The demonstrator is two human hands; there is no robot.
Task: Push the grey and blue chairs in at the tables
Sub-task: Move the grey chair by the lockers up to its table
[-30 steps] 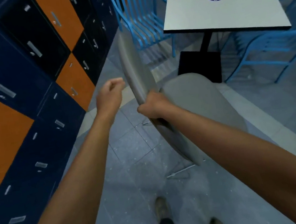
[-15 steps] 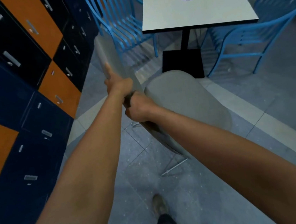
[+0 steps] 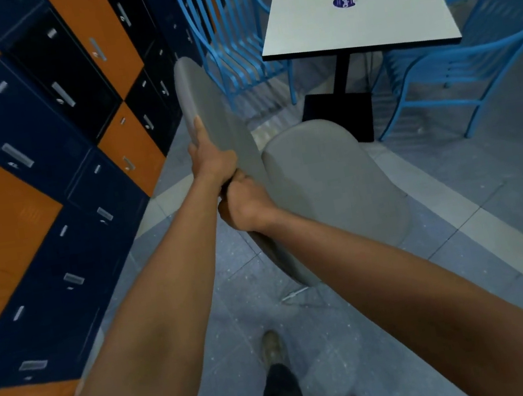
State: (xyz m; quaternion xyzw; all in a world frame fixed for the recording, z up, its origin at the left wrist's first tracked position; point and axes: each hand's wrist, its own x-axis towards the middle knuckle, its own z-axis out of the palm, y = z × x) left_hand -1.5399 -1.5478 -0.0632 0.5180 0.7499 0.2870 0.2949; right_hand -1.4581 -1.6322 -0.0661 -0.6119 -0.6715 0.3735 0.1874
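Observation:
A grey chair (image 3: 326, 180) stands in front of me, its seat facing a white square table (image 3: 356, 8) on a black pedestal. My left hand (image 3: 210, 161) grips the top edge of the chair's curved backrest, fingers along the rim. Just below it, my right hand (image 3: 244, 204) grips the same backrest edge. One blue slatted chair (image 3: 229, 45) stands at the table's left side and another blue chair (image 3: 470, 55) at its right side.
A wall of navy and orange lockers (image 3: 51, 155) runs along the left, close to the grey chair. Grey tiled floor with a pale stripe (image 3: 483, 224) lies to the right. My feet (image 3: 273, 346) are on the floor behind the chair.
My left hand, a free fist beside the chair a second ago, has moved onto the backrest edge and gripped it. The right hand kept its hold throughout.

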